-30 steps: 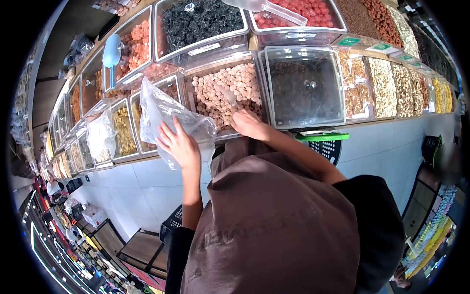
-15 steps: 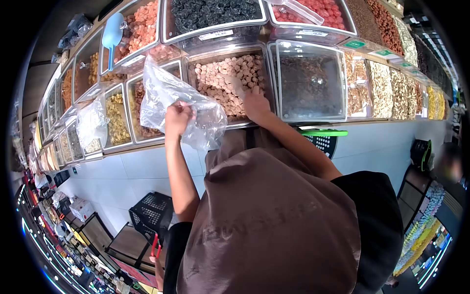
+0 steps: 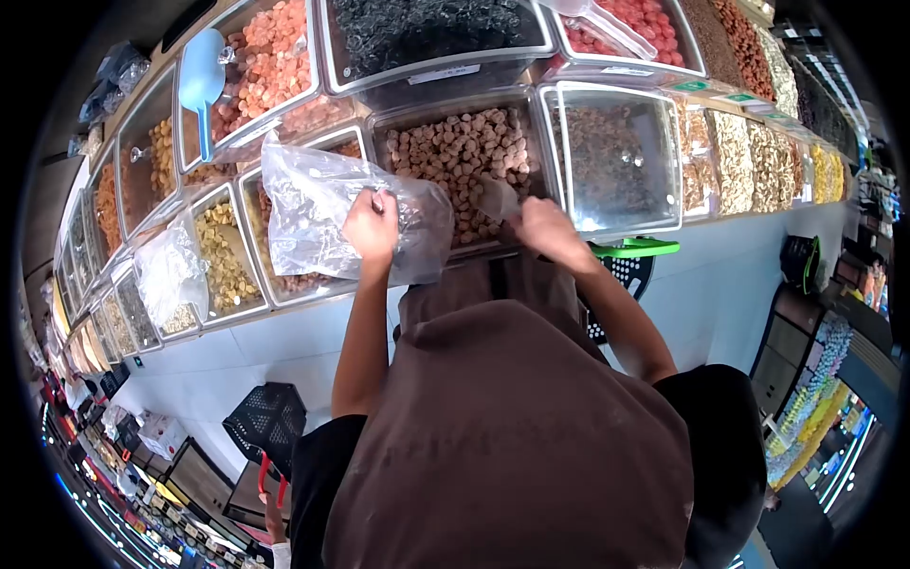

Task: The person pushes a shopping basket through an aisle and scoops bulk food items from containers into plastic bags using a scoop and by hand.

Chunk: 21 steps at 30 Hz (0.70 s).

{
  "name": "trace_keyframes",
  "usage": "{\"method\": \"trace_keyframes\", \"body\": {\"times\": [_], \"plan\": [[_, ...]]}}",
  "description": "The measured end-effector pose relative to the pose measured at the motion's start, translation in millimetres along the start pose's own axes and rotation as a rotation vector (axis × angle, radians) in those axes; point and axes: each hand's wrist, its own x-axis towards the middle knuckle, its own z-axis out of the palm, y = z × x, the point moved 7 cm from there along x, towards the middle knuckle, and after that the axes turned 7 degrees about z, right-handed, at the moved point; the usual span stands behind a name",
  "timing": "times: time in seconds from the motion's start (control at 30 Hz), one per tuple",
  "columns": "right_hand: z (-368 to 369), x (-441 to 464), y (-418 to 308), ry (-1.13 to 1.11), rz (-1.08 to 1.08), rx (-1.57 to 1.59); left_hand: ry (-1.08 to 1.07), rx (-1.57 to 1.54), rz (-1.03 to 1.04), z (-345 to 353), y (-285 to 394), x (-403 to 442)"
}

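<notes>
Plastic bag, clear, crinkled and glossy

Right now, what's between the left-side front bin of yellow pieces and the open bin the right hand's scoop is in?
In the head view, another bin stands between them, partly covered by a clear plastic bag in the left hand.

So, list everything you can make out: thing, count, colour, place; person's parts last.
Brown pieces: many, brown, centre bin
Working scoop: one, translucent, centre
Gripped bag: one, clear, left of centre
Other bag: one, clear, left
Blue scoop: one, blue, upper left
Orange pieces: many, orange, upper left
Black pieces: many, black, top centre
Red pieces: many, red, upper right
Bins: many, clear, across top
Red-handled basket: one, black, lower left
Apron: one, brown, below
Left hand: one, gripping bag
Right hand: one, gripping scoop
</notes>
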Motion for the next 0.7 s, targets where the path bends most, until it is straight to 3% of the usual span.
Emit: {"method": "trace_keyframes", "body": {"times": [0.13,0.33,0.37,0.53,0.63,0.7], "plan": [[-17.4,0.3,-8.1,0.067,0.076,0.016,-0.034,0.003,0.032,5.3,-2.3,8.1],[5.7,14.8,13.8,-0.006,0.228,0.083,-0.087,0.011,0.013,14.1,-4.6,14.6],[5.6,8.8,10.3,0.071,0.239,0.08,-0.099,0.022,0.017,15.1,-3.9,15.7],[13.7,-14.9,-23.9,0.221,0.269,-0.151,-0.11,-0.082,0.08,18.3,-3.7,15.2],[13.1,-11.3,-30.2,0.202,0.261,-0.172,-0.076,-0.111,0.175,13.6,1.2,14.3],[12.8,-5.3,-34.3,0.131,0.212,-0.186,-0.126,-0.136,0.115,15.5,-2.5,15.1]]}}
